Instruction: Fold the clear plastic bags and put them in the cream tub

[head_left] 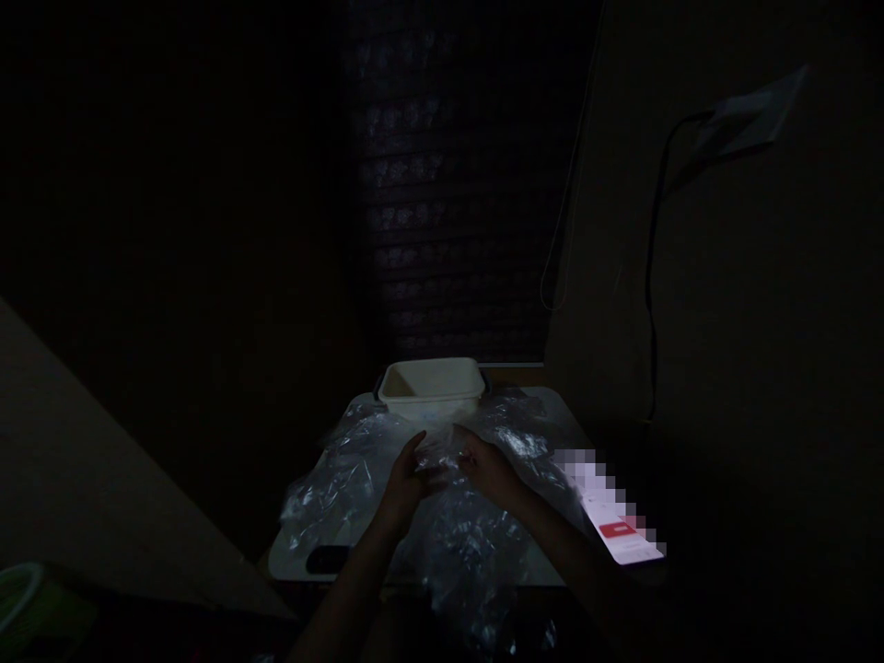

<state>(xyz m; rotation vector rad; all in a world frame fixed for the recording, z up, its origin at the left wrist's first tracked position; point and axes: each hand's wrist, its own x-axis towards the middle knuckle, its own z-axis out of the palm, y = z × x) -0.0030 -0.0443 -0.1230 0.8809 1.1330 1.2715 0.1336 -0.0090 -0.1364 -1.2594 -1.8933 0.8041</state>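
Note:
In dim light, clear crinkled plastic bags (pixel 345 483) lie spread over a small white table (pixel 296 560). My left hand (pixel 411 479) is over the middle of the plastic, its fingers apart and pointing inward. Close on its right, my right hand (pixel 492 470) has its fingers curled at a bunched piece of clear plastic bag (pixel 442 447), seemingly pinching it. A cream rectangular tub (pixel 432 403) with dark side handles stands just beyond both hands, at the table's far edge. Its inside looks bare where I can see it.
A lit phone (pixel 625 534) lies at the table's right edge. Loose plastic hangs over the near edge. Behind is a dark window blind (pixel 442 230) with a cord. On the right wall, a black cable (pixel 650 276) drops from an outlet (pixel 750 120). A green bin (pixel 41 603) stands lower left.

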